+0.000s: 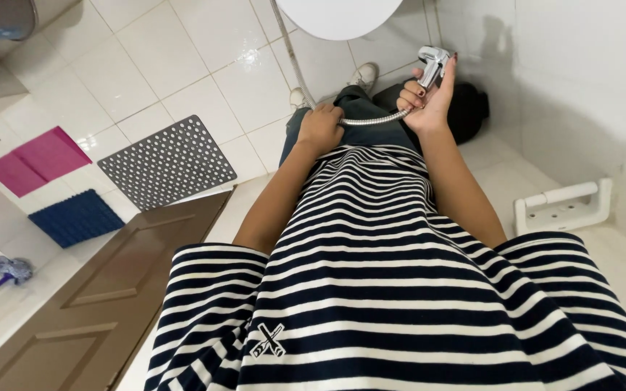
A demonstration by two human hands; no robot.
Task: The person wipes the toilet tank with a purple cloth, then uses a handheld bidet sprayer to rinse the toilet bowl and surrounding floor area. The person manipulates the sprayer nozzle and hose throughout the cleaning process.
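My right hand (429, 98) is raised in front of me and grips a chrome hand sprayer (432, 61) by its handle, nozzle pointing up toward the white tiled wall. A ribbed metal hose (371, 120) runs from the sprayer leftward into my left hand (320, 127), which is closed around it, then climbs past the white toilet bowl (338, 16). My black-and-white striped shirt fills the lower frame.
A grey perforated mat (164, 161), a pink mat (38, 159) and a blue mat (74, 217) lie on the white tiled floor. A brown door (103, 297) stands at lower left. A white paper holder (563, 206) hangs on the right wall. A black bin (469, 108) sits beyond my right hand.
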